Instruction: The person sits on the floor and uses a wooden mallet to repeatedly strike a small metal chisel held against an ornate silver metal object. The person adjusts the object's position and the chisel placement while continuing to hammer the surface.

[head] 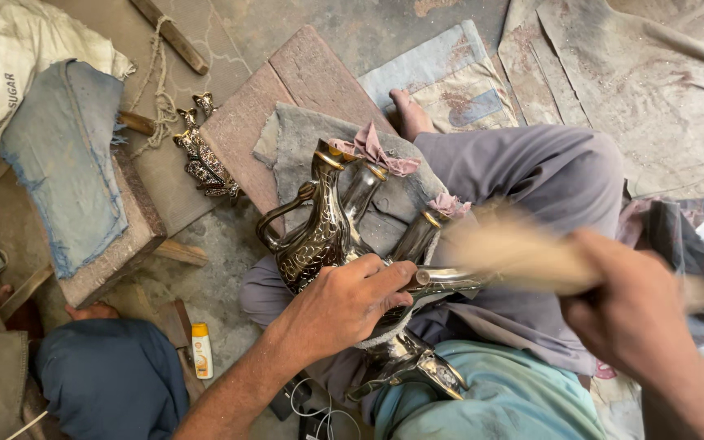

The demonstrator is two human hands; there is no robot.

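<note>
Left hand (352, 301) grip clamped on ornate metal jug (319, 236), right hand (629, 314) grip closed round blurred brush (515, 248) — over lap

- A floor-level metal craft workshop: the person sits on a dusty concrete floor (230, 244), not at a counter.
- Worn wooden blocks (287, 98) padded with frayed cloth (63, 155) lie about as work surfaces.
- Engraved metal pitchers (319, 236) lie across the lap, and ornate metal handles (201, 155) wait on the floor.
- Sacking (10, 57), rope (160, 98) and dust-stained sheets (645, 81) lie around, with a small yellow bottle (200, 350).
</note>
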